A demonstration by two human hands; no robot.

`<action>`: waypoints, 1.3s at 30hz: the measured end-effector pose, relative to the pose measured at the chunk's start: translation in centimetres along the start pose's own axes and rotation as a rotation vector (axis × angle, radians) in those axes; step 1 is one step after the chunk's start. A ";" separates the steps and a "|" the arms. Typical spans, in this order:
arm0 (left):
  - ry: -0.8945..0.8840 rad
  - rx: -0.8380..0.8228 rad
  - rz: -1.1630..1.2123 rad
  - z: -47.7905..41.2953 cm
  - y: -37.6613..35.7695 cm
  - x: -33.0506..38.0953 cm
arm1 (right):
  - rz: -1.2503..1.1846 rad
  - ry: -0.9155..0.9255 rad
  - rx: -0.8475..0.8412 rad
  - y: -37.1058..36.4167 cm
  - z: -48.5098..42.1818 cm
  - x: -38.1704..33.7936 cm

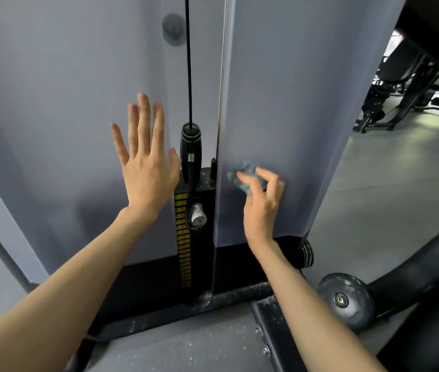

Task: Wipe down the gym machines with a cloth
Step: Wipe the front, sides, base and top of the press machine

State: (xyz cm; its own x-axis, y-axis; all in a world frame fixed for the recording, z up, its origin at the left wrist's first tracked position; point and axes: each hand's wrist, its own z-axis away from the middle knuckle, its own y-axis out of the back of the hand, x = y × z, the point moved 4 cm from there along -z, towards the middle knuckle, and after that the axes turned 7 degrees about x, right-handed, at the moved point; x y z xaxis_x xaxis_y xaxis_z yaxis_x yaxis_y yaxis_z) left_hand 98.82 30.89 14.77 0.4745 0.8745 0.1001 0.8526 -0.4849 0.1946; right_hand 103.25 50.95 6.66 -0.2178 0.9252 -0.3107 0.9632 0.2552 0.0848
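- Left grey panel [52, 130] of the gym machine: upright, fills the left side of the view.
- Left hand [148, 167]: fingers straight and spread, holding nothing, palm toward the left panel; contact cannot be told.
- Black cable [188, 63]: runs straight down between the two panels into a black stopper [191, 151].
- Weight stack [183, 237]: below the stopper, with yellow labels and a white pin [199, 214] on a coiled cord.
- Right grey panel [288, 89]: upright, just right of the stack.
- Blue cloth [242, 175]: bunched, pressed on the lower right panel.
- Right hand [262, 208]: fingers curled, gripping the cloth.
- Black wheel [345, 300]: low, near the floor.
- Other machines [400, 89]: far right, well apart.
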 end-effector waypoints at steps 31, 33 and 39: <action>0.015 -0.271 0.151 3.4 -4.7 9.4 | -0.014 -0.308 0.222 0.1 -4.1 1.7; 0.034 -0.274 0.191 3.4 -4.6 9.4 | 0.032 -0.256 0.170 0.7 -3.4 3.5; 0.057 -0.280 0.276 3.6 -4.7 9.2 | 0.098 -0.909 0.349 3.2 -0.1 9.7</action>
State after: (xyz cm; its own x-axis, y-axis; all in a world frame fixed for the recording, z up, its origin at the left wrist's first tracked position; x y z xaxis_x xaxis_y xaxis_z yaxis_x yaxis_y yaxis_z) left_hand 99.95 41.16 11.23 0.6582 0.7142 0.2382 0.5980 -0.6882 0.4109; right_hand 104.23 60.77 3.98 -0.0706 0.3317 -0.9407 0.9949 -0.0443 -0.0903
